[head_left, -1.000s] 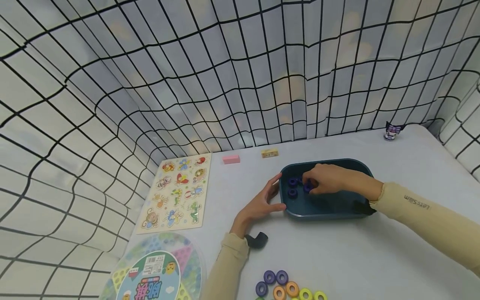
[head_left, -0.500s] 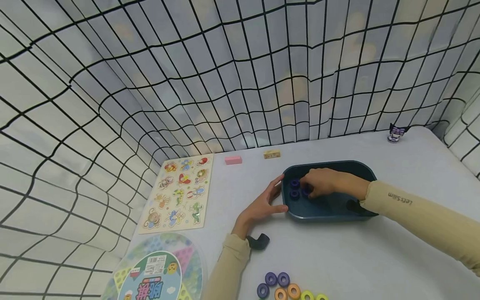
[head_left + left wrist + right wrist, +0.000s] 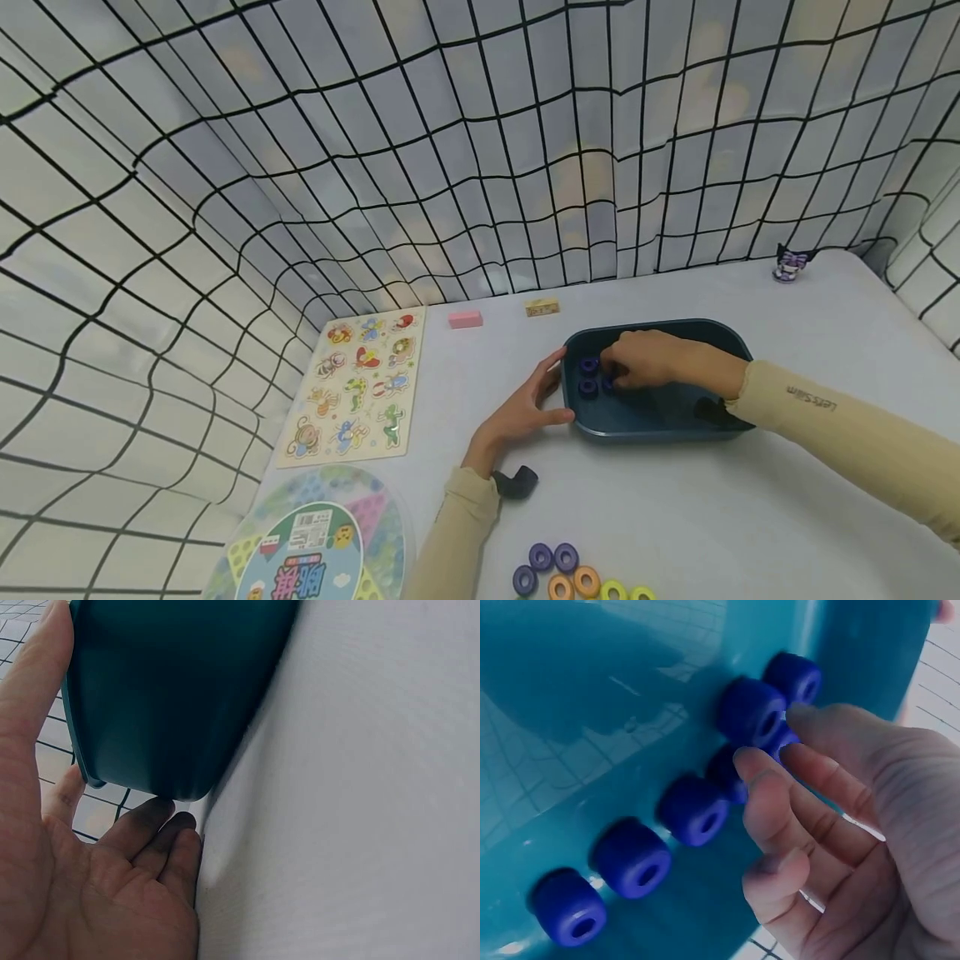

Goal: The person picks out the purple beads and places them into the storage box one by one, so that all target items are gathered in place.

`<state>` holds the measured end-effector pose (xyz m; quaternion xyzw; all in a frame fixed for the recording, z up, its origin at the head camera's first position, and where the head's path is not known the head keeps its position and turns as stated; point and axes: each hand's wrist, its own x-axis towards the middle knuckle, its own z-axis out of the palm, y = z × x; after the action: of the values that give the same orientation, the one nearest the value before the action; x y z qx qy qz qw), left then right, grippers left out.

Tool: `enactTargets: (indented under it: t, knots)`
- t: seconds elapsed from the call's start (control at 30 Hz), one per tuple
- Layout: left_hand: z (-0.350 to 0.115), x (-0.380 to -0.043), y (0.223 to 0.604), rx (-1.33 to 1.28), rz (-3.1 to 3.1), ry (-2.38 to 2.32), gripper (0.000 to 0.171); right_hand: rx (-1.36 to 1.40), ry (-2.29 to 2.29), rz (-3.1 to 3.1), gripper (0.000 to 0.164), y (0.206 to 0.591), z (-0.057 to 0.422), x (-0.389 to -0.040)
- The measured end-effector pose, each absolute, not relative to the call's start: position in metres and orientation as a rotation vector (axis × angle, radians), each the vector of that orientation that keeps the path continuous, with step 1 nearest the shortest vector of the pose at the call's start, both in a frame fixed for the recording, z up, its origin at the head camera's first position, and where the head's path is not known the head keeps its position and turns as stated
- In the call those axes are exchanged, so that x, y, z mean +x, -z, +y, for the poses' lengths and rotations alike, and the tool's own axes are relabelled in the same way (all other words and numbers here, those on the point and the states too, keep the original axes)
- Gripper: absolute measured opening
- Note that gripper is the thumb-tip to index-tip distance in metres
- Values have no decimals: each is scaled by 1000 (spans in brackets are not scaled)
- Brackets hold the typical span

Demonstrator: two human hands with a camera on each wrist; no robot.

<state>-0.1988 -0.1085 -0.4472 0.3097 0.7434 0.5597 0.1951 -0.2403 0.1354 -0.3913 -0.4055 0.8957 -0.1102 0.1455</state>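
In the head view my right hand [image 3: 647, 358] reaches into a dark teal tray [image 3: 660, 435], its fingers low among purple beads [image 3: 588, 387] at the left end. The right wrist view shows the barrel-shaped beads with holes standing in a row. There, the thumb and index finger of my right hand [image 3: 840, 817] pinch a purple bead [image 3: 782, 739], mostly hidden between them. My left hand [image 3: 521, 408] rests against the tray's left end, thumb at the near corner and fingers along the far side. In the left wrist view its fingertips [image 3: 161, 808] touch the tray wall [image 3: 172, 697].
Purple, orange and yellow rings [image 3: 587, 581] lie at the near edge. A sticker sheet [image 3: 352, 387] and round board-game package [image 3: 307, 542] lie left. Behind are a pink block [image 3: 466, 319], a yellow block [image 3: 542, 307] and a small figurine [image 3: 790, 264]. Black-gridded fabric [image 3: 480, 183] encloses the table.
My right hand has shifted slightly left inside the tray, bringing the bead in its fingers closer to the others. My left hand stays at the tray's end.
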Motion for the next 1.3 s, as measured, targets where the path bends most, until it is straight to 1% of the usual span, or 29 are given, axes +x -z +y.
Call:
enactTargets:
  t: [0.1,0.13,0.23,0.37,0.5,0.63,0.87,1.07,1.2,1.3]
  knots:
    - [-109,-199,446,868,2092,-1570,91,-1211,333,2596,4,386,136,-236]
    - [-108,-198,445,866,2091,-1575,91,-1223,340,2603,3,383,136,-234]
    - [-109,-198,444,865,2087,-1570,90,-1257,355,2621,7,378,132,-225]
    - [-109,-198,444,866,2094,-1547,89,-1302,396,2635,7,367,124,-205]
    - [-109,-200,444,867,2100,-1540,89,-1408,420,2645,7,358,115,-182]
    - [-110,-201,442,893,2101,-1526,88,-1522,385,2652,6,356,107,-161]
    - [-110,-201,442,885,2105,-1525,90,-1607,331,2554,5,368,89,-132]
    - [-108,-200,443,875,2095,-1543,92,-1688,323,2439,6,385,74,-115]
    - [-107,-200,444,872,2089,-1549,93,-1690,327,2363,6,396,65,-106]
    - [-107,-199,444,880,2085,-1548,93,-1676,314,2299,2,405,60,-100]
